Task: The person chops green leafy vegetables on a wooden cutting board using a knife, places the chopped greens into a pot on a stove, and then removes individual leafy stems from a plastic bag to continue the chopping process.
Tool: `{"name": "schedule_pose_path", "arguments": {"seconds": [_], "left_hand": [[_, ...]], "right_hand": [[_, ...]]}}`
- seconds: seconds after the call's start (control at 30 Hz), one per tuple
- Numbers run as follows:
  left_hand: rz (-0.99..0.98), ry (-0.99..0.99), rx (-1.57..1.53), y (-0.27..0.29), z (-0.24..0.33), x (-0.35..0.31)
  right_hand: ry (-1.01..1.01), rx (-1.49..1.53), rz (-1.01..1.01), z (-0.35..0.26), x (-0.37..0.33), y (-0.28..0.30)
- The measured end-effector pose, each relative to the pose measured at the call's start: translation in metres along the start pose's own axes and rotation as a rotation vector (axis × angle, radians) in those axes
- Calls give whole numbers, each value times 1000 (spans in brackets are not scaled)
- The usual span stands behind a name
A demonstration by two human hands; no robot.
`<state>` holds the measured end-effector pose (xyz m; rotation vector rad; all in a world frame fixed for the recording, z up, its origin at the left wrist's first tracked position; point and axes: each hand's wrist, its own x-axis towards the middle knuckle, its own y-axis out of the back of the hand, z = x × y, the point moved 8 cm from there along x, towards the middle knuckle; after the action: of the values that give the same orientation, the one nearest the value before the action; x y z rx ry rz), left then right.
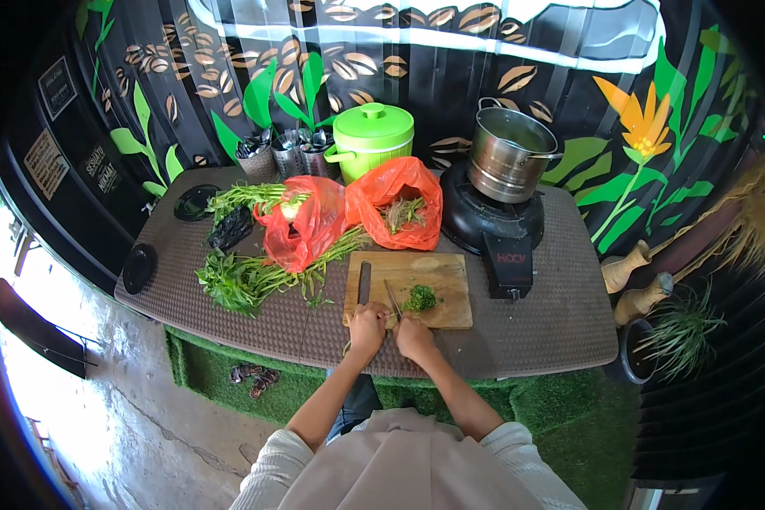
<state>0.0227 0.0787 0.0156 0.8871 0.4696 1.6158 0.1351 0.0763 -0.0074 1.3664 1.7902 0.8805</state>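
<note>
A wooden cutting board (446, 268) lies at the table's near edge, with a dark elongated slot near its left end. My right hand (414, 337) is closed around a knife, whose thin blade (392, 293) points away from me over the board. Just beyond that hand sits a small heap of chopped green herbs (420, 297). My left hand (368, 330) is closed at the board's near left part, close beside the right one. A small pale-green bit shows between the hands; what the left fingers hold is mostly hidden.
Leafy green stalks (238, 285) lie left of the board. Behind are red plastic bags (310, 225) with vegetables, a lime-green lidded bucket (372, 140) and metal cutlery holders (289, 159). A steel pot (510, 153) stands on a black stove (463, 212) at right.
</note>
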Motion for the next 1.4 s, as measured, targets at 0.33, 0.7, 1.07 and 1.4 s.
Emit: {"name": "schedule_pose_path", "arguments": {"seconds": [0.33, 0.7, 1.07, 1.4], "left_hand": [[-22, -5, 51, 7, 5, 0], [55, -7, -32, 6, -7, -4], [62, -5, -195, 9, 0, -5], [77, -46, -236, 10, -10, -8]], "right_hand": [[-131, -8, -196, -8, -10, -7], [-52, 53, -59, -10, -8, -5], [-42, -39, -81, 4, 1, -20], [-80, -27, -165, -14, -6, -18]]}}
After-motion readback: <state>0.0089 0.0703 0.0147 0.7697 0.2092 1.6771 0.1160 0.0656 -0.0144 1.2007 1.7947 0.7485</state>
